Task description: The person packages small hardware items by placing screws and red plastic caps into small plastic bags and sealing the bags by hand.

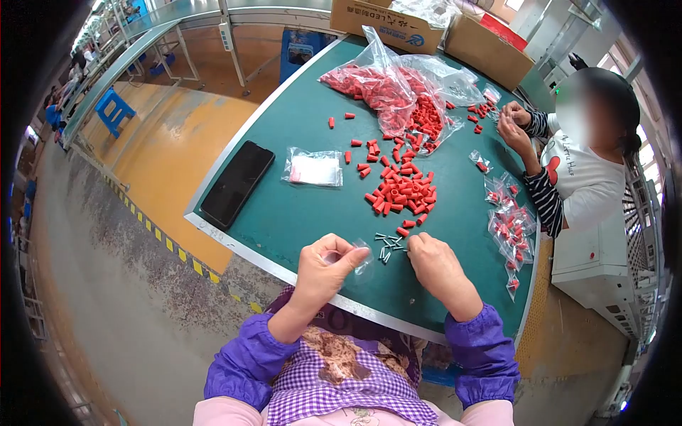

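Observation:
My left hand [328,266] pinches a small clear plastic bag [364,257] above the table's near edge. Close to it, my right hand [435,261] rests with its fingers bent together beside a little heap of metal screws [387,246]; its fingertips are partly hidden, so what they hold cannot be made out. Just beyond lies a pile of red plastic caps [401,190], with single caps scattered around it. Farther back, large clear bags [376,89] spill more red caps onto the green table [284,220].
A black phone [238,184] and a stack of flat clear bags [314,167] lie on the left. Filled small bags [510,227] lie along the right edge. Across the corner, a person's hands [515,128] work near more caps. Cardboard boxes [387,25] stand at the back.

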{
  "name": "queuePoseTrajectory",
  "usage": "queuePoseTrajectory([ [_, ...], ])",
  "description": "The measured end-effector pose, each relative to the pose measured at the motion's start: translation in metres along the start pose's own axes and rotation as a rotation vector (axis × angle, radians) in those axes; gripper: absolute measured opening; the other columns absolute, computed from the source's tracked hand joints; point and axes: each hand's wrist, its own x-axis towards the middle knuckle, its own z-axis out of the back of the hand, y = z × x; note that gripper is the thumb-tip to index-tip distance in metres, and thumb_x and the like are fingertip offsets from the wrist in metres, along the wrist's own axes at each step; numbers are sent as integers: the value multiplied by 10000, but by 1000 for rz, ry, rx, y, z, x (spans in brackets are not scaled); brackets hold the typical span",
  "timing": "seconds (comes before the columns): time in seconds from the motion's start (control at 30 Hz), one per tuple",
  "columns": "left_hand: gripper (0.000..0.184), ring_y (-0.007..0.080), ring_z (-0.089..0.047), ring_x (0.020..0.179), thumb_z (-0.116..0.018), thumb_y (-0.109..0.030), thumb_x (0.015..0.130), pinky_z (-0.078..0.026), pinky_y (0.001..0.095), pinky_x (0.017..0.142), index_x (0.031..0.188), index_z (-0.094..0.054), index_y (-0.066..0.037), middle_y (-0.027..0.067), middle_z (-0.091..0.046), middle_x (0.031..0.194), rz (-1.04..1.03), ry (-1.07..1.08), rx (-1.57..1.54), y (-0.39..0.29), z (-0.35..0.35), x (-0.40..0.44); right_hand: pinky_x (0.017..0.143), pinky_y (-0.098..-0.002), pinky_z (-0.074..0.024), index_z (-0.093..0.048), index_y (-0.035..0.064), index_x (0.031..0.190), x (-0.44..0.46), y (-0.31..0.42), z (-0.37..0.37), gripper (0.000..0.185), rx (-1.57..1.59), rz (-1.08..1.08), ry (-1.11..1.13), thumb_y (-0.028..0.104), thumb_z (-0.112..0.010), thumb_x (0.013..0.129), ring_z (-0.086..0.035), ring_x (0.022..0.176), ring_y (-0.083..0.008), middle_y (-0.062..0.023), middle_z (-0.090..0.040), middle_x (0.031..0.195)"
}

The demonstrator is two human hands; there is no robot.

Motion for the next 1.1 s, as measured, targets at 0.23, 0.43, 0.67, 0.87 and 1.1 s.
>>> queuePoseTrajectory([
  [0.23, 231, 120, -537, 661, -806, -131, 696, -442, 261, 590, 770, -625, -7, 45, -585, 761, -347, -34, 337, -11, -14, -4, 713, -408, -494, -581, -25, 791, -3, -5, 2, 90, 184, -105, -64, 46, -593, 739, -615, 774, -350, -181, -617, 797],
  [0.43, 234, 152, -574, 686, -810, -83, 664, -460, 266, 596, 775, -625, 5, 62, -595, 785, -520, -47, 555, -5, -17, -3, 702, -391, -503, -605, -31, 810, -10, -3, 1, 113, 191, -196, -107, 45, -600, 727, -633, 752, -331, -182, -634, 797],
  [0.67, 255, 203, -573, 662, -818, -119, 639, -461, 305, 591, 766, -627, -6, 78, -588, 751, -570, -29, 683, -11, -22, -3, 645, -329, -512, -613, -23, 830, -16, -11, 14, 103, 585, -368, -159, 10, -635, 735, -641, 705, -289, -160, -635, 774],
  [0.87, 246, 191, -557, 623, -817, -128, 650, -453, 298, 568, 756, -627, -12, 71, -581, 740, -552, -9, 684, -10, -22, -2, 663, -356, -505, -604, 28, 875, -30, -16, 13, 139, 211, 220, -197, -4, -597, 740, -626, 770, -272, -105, -628, 846],
  [1.1, 254, 180, -548, 611, -822, -136, 644, -451, 291, 562, 757, -630, -14, 68, -585, 734, -558, 4, 701, -11, -22, -3, 707, -333, -482, -596, 51, 902, -23, -7, 18, 180, -52, 350, -70, 36, -578, 724, -593, 776, -230, -68, -578, 808],
])
